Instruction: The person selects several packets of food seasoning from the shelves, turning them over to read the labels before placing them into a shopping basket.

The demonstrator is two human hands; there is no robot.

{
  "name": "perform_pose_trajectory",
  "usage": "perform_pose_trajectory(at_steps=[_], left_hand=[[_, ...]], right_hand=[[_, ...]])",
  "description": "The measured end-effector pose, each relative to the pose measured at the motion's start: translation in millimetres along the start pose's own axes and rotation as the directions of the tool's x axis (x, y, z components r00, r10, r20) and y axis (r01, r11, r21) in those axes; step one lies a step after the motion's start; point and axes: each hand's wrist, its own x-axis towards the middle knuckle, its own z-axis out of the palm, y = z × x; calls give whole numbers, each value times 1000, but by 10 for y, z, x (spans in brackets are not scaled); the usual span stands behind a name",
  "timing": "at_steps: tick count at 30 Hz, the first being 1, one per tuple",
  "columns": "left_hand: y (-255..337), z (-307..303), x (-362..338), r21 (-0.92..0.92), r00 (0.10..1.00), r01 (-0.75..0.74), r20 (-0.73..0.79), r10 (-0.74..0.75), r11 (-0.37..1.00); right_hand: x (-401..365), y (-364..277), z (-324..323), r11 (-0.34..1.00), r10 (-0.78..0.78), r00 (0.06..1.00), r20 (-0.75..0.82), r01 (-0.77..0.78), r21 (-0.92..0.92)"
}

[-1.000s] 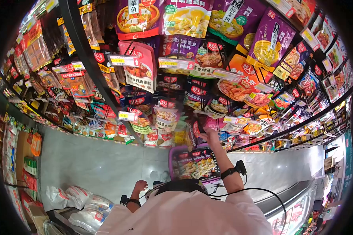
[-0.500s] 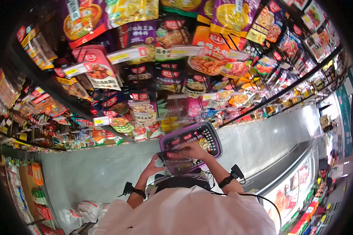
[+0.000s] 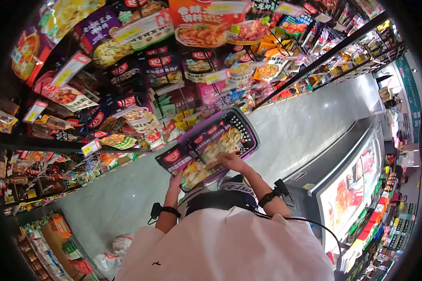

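Orange packaging (image 3: 61,225) shows at nine o'clock from the white shirt (image 3: 220,248), which I take as my clock's centre, with twelve straight ahead. At ten, a pink pouch (image 3: 70,96) hangs on the shelf among many others, and at eight some white bags (image 3: 109,262) lie on the floor.

Close in at eleven, I see the left hand (image 3: 174,181) under the near left edge of a black packet (image 3: 185,168), its grip narrow, closed on that edge. The packet slants, label upward, overlapping the left side of the purple basket (image 3: 249,136). Half a second ago it was darker and blurred in front of me; it has since turned its printed face to my view, so I can make out its red logo and food picture.

The basket sits at twelve, just beside the shelf, with similar packets (image 3: 222,139) inside. The right hand (image 3: 230,161) is at the packet's right end, fingers bent over the basket's near side; whether that grip is pinching anything, I cannot tell.

Farther right, towards three, stands a freezer (image 3: 328,187), well apart from both hands.
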Motion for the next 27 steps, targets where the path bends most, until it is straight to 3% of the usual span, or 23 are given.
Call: perform_pose_trajectory(at_steps=[2, 3, 4, 5, 7, 9, 10, 15, 18, 22, 24, 25, 27], left_hand=[[-167, -199, 52, 56, 989, -5, -147, 13, 998], [-347, -443, 228, 112, 993, -25, -115, 37, 993], [-373, -421, 144, 155, 996, 10, -93, 5, 988], [-313, -310, 40, 197, 997, 39, -69, -25, 980], [-180, 29, -170, 313, 991, 122, -88, -100, 942], [-239, 319, -189, 334, 982, 151, -161, -102, 930], [-297, 419, -175, 345, 975, 168, -197, -104, 923], [-433, 925, -84, 358, 987, 90, -159, -34, 929], [-484, 984, 54, 401, 998, -6, -49, 28, 916], [-444, 1020, 58, 114, 991, -25, 135, 10, 993], [-534, 700, 185, 109, 974, 50, -226, -24, 993], [-607, 520, 260, 91, 915, 80, -402, -37, 993], [-670, 413, 210, 201, 854, 57, -518, 57, 978]], right_hand=[[-313, -247, -206, 997, 42, 988, 147, -32, -72], [-495, -294, -308, 996, 73, 989, 131, -67, -50], [-533, 285, -283, 920, 204, 964, 169, -130, -369], [-569, 964, -244, 743, 330, 930, 163, -149, -653], [-860, 1407, -430, 712, 256, 946, 197, -47, -701], [-1112, 1951, -549, 855, 468, 882, 61, -434, -285], [-1207, 2057, -623, 813, 583, 812, 39, -582, -30], [-1513, 2192, -1112, 850, 525, 851, 11, -523, -60], [-1554, 2139, -1361, 832, 554, 832, -17, -554, -15], [-1548, 2120, -1639, 851, 518, 854, -44, -519, -76], [-1534, 2118, -1765, 873, 475, 880, -17, -474, -115], [-1530, 2153, -1800, 874, 475, 880, -16, -474, -104], [-1520, 2241, -1874, 879, 466, 885, -18, -465, -105]])
